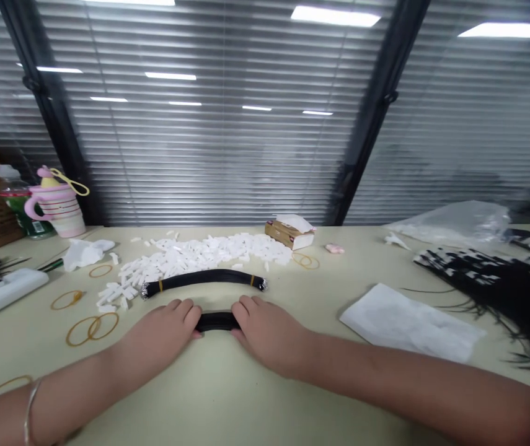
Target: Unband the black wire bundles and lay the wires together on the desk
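The straight black bundle of slender strands stretches between two hands, on or just above the pale green surface. The left grip curls tightly round one end, the right grip round the other. Just beyond, I see a curved, silver-tipped black bundle, then scattered small white oblong pieces.

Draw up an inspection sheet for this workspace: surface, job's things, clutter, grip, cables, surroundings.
Surface: pale tabletop, no spill seen.
Job's things: black wire bundle, ends hidden by the hands.
Clutter: heaped small white pieces; yellow rubber bands at left; white sheet at right.
Grip: left hand and right hand both closed on the bundle.
Cables: second bundle, banded near both ends; loose black wires, far right.
Surroundings: striped mug at left; window blinds behind.
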A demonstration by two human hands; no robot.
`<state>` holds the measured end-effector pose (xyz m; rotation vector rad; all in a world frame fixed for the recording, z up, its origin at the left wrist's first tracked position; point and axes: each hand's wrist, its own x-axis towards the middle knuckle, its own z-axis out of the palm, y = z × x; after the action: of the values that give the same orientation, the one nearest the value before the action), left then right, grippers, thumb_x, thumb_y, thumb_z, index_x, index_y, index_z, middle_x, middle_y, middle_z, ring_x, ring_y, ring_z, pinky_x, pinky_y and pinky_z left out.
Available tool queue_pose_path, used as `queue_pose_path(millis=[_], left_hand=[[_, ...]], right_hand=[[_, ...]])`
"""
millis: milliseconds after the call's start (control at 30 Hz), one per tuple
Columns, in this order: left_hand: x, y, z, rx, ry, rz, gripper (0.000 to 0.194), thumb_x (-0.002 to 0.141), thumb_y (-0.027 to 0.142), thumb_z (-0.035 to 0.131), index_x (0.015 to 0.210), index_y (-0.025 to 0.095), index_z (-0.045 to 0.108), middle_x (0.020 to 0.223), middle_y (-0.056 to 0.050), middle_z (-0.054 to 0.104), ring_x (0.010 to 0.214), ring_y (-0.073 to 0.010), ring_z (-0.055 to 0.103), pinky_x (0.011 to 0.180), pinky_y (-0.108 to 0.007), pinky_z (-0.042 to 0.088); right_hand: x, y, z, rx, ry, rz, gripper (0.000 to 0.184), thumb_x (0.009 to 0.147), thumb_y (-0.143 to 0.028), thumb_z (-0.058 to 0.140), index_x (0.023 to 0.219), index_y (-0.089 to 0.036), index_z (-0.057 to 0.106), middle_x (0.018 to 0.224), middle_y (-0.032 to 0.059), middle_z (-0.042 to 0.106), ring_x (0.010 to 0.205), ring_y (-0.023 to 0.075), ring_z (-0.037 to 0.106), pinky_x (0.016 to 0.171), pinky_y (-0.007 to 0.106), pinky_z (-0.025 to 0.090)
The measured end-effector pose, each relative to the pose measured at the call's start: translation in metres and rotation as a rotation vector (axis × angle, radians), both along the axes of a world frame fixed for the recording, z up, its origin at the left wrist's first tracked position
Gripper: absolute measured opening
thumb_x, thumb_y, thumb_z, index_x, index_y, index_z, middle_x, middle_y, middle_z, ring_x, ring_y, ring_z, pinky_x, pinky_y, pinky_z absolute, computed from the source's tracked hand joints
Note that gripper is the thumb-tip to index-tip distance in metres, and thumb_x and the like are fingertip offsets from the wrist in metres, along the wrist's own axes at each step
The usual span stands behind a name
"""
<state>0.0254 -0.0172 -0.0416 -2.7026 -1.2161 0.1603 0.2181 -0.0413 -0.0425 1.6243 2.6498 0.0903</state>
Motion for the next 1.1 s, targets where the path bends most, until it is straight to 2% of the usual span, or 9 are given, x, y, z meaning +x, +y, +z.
queue_pose_path(millis=[333,533,833,1100], left_hand=[[-0.008,0.015,-0.003,0.014,-0.036,-0.062,0.027,0.090,0.033,0.040,0.098,0.012,0.055,0.099,-0.011,0.060,0.090,-0.0259,0.058,0.073,-0.037,0.047],[-0.010,0.021,-0.003,0.016,-0.069,-0.074,0.023,0.090,0.030,0.043,0.098,0.012,0.055,0.097,-0.007,0.059,0.087,-0.0184,0.058,0.075,-0.036,0.048],[-0.014,0.018,0.002,0.012,-0.099,-0.082,0.024,0.089,0.031,0.043,0.097,0.012,0.054,0.096,-0.007,0.059,0.084,-0.0166,0.058,0.072,-0.033,0.049],[-0.003,0.041,0.003,0.045,-0.088,-0.004,0.024,0.088,0.030,0.049,0.101,0.012,0.056,0.099,-0.007,0.060,0.087,-0.0173,0.059,0.075,-0.036,0.051]], right_hand=[[-0.002,0.008,0.001,0.014,-0.051,-0.005,0.026,0.088,-0.031,0.048,0.106,-0.014,0.054,0.103,0.0065,0.058,0.091,0.0171,0.058,0.074,0.036,0.050],[-0.003,0.012,0.000,0.041,-0.046,0.006,0.025,0.088,-0.031,0.048,0.104,-0.014,0.055,0.102,0.0061,0.059,0.090,0.0168,0.058,0.075,0.036,0.050],[-0.001,0.009,0.001,0.036,-0.015,0.008,0.025,0.088,-0.032,0.048,0.103,-0.013,0.055,0.101,0.0061,0.059,0.090,0.0168,0.058,0.076,0.037,0.049],[-0.005,0.041,-0.008,0.070,0.009,-0.070,0.027,0.087,-0.032,0.050,0.107,-0.014,0.054,0.104,0.0066,0.058,0.090,0.0172,0.058,0.077,0.038,0.049]])
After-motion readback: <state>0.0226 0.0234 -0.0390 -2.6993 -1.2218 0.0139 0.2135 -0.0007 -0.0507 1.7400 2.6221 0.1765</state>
